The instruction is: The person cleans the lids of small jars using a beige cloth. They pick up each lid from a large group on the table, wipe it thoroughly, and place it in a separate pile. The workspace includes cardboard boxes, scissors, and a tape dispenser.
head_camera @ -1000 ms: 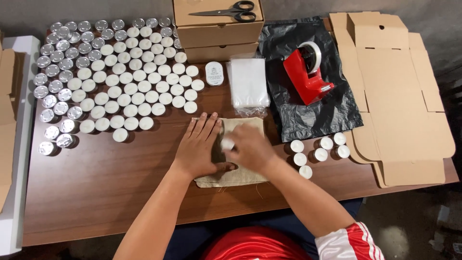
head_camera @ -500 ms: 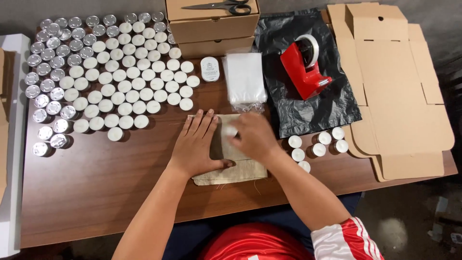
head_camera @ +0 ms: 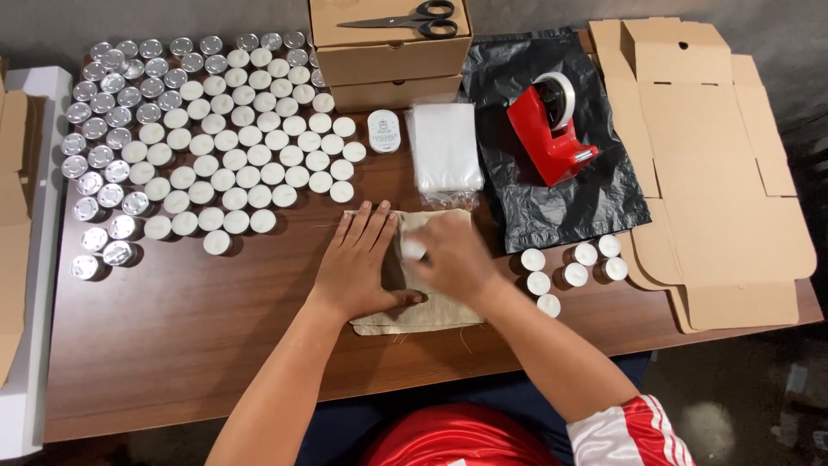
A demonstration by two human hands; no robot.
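Observation:
A beige burlap pouch [head_camera: 431, 312] lies flat on the brown table [head_camera: 190, 336] in front of me. My left hand [head_camera: 358, 263] presses flat on the pouch's left part, fingers spread. My right hand [head_camera: 448, 256] is over the pouch's mouth and pinches a small white tealight [head_camera: 415, 251] against it. A few loose white tealights [head_camera: 569, 263] sit just right of the pouch.
Several rows of white and silver tealights [head_camera: 198, 147] fill the table's left half. Stacked cardboard boxes [head_camera: 392, 52] with black scissors [head_camera: 405, 17] stand at the back. Clear bags [head_camera: 444, 147], a small white container [head_camera: 383, 131], a red tape dispenser [head_camera: 548, 125] on black plastic [head_camera: 569, 198], and flat cardboard [head_camera: 716, 164] lie right.
My right hand has shifted slightly on the pouch with the tealight in its fingers. My left hand stays pressed on the pouch.

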